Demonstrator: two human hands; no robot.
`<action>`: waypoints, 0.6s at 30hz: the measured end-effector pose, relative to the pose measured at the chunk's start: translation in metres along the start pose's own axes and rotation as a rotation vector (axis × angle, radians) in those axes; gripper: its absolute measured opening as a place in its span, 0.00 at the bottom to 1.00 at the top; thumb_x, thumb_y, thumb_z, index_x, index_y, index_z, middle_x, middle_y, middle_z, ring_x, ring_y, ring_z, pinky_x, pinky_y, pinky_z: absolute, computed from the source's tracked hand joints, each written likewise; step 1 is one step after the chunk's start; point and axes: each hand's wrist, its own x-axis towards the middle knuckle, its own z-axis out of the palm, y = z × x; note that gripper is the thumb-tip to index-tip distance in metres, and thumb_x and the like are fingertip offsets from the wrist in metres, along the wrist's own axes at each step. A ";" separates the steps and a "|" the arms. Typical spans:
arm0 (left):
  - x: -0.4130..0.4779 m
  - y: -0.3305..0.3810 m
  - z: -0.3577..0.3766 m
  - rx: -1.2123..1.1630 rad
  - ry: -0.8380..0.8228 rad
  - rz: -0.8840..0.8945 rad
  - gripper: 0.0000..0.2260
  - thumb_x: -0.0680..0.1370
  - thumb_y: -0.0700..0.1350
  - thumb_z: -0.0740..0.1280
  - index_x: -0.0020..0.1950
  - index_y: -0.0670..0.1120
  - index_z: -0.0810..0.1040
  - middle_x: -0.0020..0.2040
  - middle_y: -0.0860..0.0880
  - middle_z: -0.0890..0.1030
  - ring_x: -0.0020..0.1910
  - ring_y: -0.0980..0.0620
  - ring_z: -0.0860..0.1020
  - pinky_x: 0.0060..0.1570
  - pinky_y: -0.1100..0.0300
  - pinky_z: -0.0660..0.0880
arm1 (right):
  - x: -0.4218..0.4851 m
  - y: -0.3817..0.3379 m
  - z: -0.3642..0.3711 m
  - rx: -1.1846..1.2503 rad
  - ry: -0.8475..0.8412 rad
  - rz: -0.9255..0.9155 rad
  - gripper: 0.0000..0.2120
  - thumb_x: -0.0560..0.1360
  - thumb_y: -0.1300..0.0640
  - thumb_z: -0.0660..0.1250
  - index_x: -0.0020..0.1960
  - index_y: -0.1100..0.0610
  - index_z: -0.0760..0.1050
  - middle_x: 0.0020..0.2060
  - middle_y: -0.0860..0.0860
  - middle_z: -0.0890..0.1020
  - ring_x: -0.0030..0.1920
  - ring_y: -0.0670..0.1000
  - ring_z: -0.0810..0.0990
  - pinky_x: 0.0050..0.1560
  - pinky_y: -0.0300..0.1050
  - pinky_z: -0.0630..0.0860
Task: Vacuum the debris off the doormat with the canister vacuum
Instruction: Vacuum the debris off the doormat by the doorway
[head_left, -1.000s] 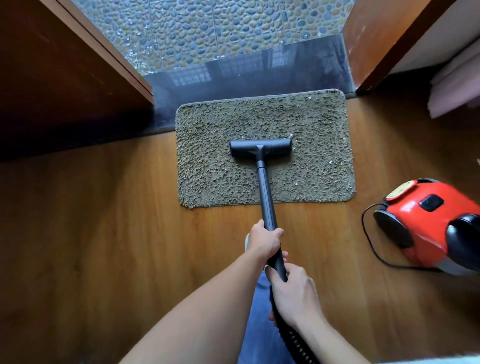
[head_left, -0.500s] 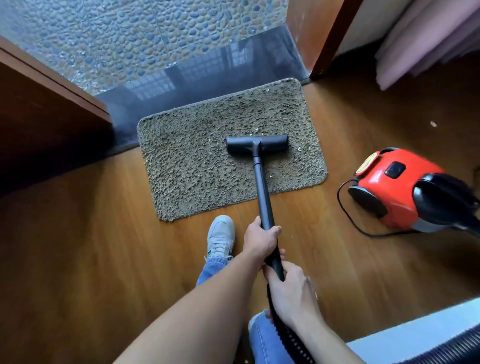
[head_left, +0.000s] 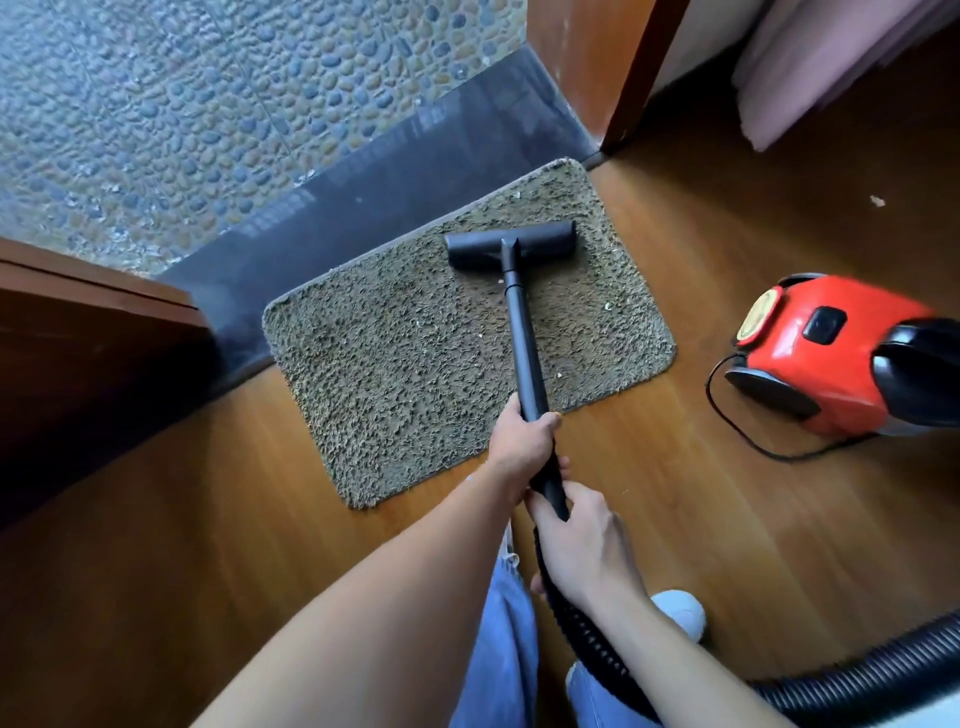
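- Down at the bottom edge, only a stretch of the ribbed hose (head_left: 857, 675), cut off by the frame; no telling how it runs on to the machine.
- Closed round the lower end of the wand (head_left: 524, 338), where the hose joins: the right hand (head_left: 582, 540), its fingers curled under and mostly hidden behind its own back.
- Just above, also gripping the tube, thumb and fingers wrapped round it: the left hand (head_left: 522, 441), over the near edge of the doormat (head_left: 395, 374).
- On the mat's near and left parts, hardly any flecks to be seen; probably done there, though hard to be sure in such shaggy pile.
- On its right side, a few pale bits of debris (head_left: 608, 306) beside the wand, and more at the far right corner; judged left to pick up.
- Flat on the far right part of the mat, just short of the far edge: the floor head (head_left: 511, 244), hiding whatever lies beneath.
- Off to the right on the wooden floor, well apart from the mat: the red canister vacuum (head_left: 831, 358), blurred and clipped by the frame; cannot tell whether running.
- Farther off on the wood, one pale scrap (head_left: 877, 201), outside the mat.
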 end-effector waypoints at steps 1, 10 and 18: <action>0.003 0.007 -0.001 -0.031 -0.017 0.005 0.06 0.80 0.38 0.64 0.52 0.43 0.67 0.38 0.41 0.71 0.22 0.48 0.75 0.26 0.56 0.77 | 0.004 -0.005 0.000 0.006 0.009 -0.009 0.25 0.70 0.31 0.56 0.44 0.52 0.76 0.34 0.58 0.86 0.40 0.65 0.86 0.43 0.57 0.84; -0.009 0.001 0.000 -0.113 -0.041 -0.013 0.06 0.81 0.36 0.62 0.54 0.44 0.66 0.43 0.42 0.74 0.25 0.50 0.73 0.23 0.59 0.73 | -0.004 0.004 -0.005 0.041 -0.047 0.004 0.19 0.81 0.41 0.63 0.41 0.55 0.75 0.27 0.56 0.83 0.22 0.54 0.82 0.30 0.46 0.80; -0.058 -0.068 0.036 -0.170 -0.018 -0.072 0.07 0.80 0.35 0.61 0.51 0.46 0.65 0.41 0.43 0.71 0.23 0.50 0.71 0.23 0.60 0.72 | -0.049 0.074 -0.019 -0.026 -0.124 0.034 0.14 0.82 0.44 0.62 0.46 0.54 0.75 0.26 0.52 0.79 0.25 0.56 0.84 0.30 0.48 0.81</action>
